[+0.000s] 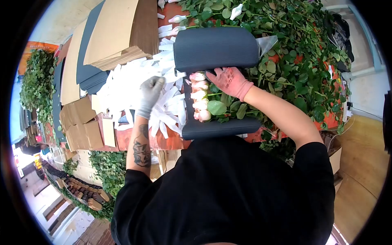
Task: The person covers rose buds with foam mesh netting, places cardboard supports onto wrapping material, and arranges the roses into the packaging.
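Note:
My left hand, in a white glove, is over a heap of white paper strips. Its fingers look curled; bright glare hides what they hold, if anything. My right hand, in a pink glove with dark print, rests by the rose heads with thumb and fingers apart. Pale pink roses lie in a column on a dark corrugated sheet, stems pointing right. The sheet's far part curves up beyond my right hand, and its near part lies against my body.
Leafy rose stems cover the right side of the red table. Stacked brown cardboard sheets and dark sheets stand at the left. Single wrapped buds lie at the back. More greenery is at lower left.

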Demonstrator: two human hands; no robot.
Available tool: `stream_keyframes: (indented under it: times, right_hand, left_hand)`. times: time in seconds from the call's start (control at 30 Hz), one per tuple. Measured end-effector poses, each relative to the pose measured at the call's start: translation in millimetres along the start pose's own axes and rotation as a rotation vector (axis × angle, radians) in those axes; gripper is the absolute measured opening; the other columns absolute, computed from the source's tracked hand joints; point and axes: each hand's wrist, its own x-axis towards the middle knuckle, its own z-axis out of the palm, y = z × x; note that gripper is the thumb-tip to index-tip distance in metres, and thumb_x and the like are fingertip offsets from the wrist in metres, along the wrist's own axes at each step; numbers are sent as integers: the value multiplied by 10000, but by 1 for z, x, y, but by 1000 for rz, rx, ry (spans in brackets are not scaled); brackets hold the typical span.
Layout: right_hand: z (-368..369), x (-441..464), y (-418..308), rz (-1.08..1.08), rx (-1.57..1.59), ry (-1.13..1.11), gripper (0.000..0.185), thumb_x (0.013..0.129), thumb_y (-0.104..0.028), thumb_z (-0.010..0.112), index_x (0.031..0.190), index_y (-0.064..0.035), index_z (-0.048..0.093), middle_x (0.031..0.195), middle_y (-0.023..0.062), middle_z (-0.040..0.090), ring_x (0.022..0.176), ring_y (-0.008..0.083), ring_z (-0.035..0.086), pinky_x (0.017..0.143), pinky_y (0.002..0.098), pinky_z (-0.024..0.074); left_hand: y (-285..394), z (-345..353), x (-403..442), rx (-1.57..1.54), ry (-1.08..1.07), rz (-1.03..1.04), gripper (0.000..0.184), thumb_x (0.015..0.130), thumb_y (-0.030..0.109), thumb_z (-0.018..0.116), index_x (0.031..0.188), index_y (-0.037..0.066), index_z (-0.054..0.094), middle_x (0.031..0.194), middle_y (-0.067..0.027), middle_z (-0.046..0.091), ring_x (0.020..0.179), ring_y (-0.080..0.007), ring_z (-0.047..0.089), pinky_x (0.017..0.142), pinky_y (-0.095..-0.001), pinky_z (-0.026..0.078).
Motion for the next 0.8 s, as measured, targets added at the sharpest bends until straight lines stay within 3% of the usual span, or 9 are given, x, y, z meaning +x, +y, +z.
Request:
stream_keyframes:
  times: [0.03,0.13,0.2,0.3,0.47,0.63,0.7,0.73,0.8]
  right_hand:
    - [-1,1,-1,12,12,-1,385,840,-188,456,1213,-172,547,914,67,573,827,224,586,707,352,452]
    - [0,-1,0,-18,-19,7,394,840,-189,453,1224,-188,541,933,66,569,813,218,591,694,347,457]
    - [0,-1,2,-33,-4,72,368,849,-174,441,1204,-170,536,881,68,576,771,216,600,660,340,462]
    - [3,-3,0,-48,3,102,341,860,-163,428,1182,-155,538,831,68,583,735,209,610,629,330,468]
    - [5,-3,1,-67,73,159,330,861,-168,441,1166,-142,565,831,60,583,750,195,611,631,321,473]
    - [-26,-6,-2,-75,-116,-101,337,841,-190,480,1156,-141,590,938,33,594,814,177,601,699,313,476]
    - [-57,-3,13,-52,-69,164,329,848,-255,509,1142,-134,596,933,22,623,831,168,608,734,302,483]
    - [-89,0,29,11,130,515,338,847,-295,528,1130,-126,600,899,19,636,813,164,607,741,296,485]
    - [-92,14,81,299,160,463,407,849,-381,536,1147,-110,598,971,40,649,893,174,605,787,293,487]
  left_hand:
    - [0,-14,0,274,-36,-21,251,865,251,613,926,14,672,750,-89,657,665,-159,603,656,-300,490]
    - [24,-28,-24,670,-21,156,260,854,191,572,987,-13,665,911,-151,685,804,-195,657,716,-304,500]
    - [68,-19,-39,500,-146,218,221,834,102,589,1013,-1,668,972,-154,680,865,-242,664,765,-323,509]
    - [86,23,-46,347,-204,726,295,819,-3,548,1090,54,649,1074,-129,658,956,-277,648,822,-342,522]
    - [67,48,-22,454,-346,605,453,780,-48,470,1195,83,594,1235,-121,578,1009,-282,623,848,-352,507]
    - [75,47,-20,691,-386,651,448,785,1,468,1195,129,595,1229,-94,584,985,-263,627,795,-346,510]
    - [91,41,-18,733,-434,557,433,791,22,475,1190,135,597,1212,-88,593,964,-263,630,788,-350,509]
    - [89,37,-18,766,-509,480,418,797,42,481,1185,141,600,1195,-83,601,944,-263,633,782,-354,507]
    - [78,31,-16,659,-379,664,357,813,80,509,1147,135,619,1110,-84,637,856,-280,641,737,-365,515]
